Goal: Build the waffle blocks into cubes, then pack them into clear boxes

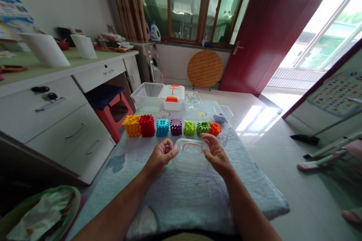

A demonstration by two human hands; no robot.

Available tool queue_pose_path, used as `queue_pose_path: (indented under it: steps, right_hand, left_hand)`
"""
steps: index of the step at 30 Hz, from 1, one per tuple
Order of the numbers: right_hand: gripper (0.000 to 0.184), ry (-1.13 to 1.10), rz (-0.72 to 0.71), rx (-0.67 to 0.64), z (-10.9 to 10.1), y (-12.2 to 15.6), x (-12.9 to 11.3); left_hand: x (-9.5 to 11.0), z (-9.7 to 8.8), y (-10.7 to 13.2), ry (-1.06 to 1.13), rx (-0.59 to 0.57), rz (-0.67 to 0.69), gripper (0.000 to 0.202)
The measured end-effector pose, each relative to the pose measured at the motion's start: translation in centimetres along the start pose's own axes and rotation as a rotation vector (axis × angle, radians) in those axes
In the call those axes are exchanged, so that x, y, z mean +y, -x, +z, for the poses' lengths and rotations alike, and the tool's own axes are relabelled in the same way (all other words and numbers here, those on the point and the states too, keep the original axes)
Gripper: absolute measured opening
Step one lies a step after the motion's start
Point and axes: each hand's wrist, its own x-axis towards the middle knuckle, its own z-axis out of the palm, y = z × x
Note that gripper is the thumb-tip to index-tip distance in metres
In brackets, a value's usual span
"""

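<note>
Seven bright cubes (176,127) are standing in a row across the cloth-covered table (186,203), seemingly set back to leave room on the near side. There a clear box (190,165) is sitting between the hands, apparently being steadied from both ends. Left hand (161,157): fingers lying curled, thumb touching the lid (188,155); cannot tell whether they are clamping it. Right hand (219,157): thumb and forefinger standing apart beside the opposite edge.

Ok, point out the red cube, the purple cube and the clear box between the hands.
Red cube (147,127), head view: the middle of its near face.
Purple cube (176,129), head view: the middle of its near face.
Clear box (191,157), head view: its see-through middle.
</note>
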Motion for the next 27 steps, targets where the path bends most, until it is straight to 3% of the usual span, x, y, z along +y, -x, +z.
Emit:
queue_pose_path:
  steps: [5,9,13,18,27]
  right_hand:
    - [0.026,0.202,0.170,0.257,-0.2,0.9,-0.3]
    - [0.032,0.356,0.251,0.165,0.2,1.8,-1.4]
    - [0.033,0.277,0.299,0.102,0.7,2.1,-0.9]
    - [0.035,0.109,0.346,0.075,0.5,1.9,0.2]
    - [0.036,0.033,0.374,0.051,0.5,1.8,0.2]
  left_hand:
    - [-0.3,-0.2,-0.2,-0.167,0.094,0.051,0.047]
    - [-0.8,0.0,-0.4,-0.173,0.022,0.066,0.047]
    - [-1.0,0.3,-0.5,-0.123,-0.035,0.032,0.043]
    - [-1.4,0.3,-0.6,-0.096,-0.040,0.051,0.038]
    - [-2.2,0.2,-0.4,-0.185,0.026,0.087,0.037]
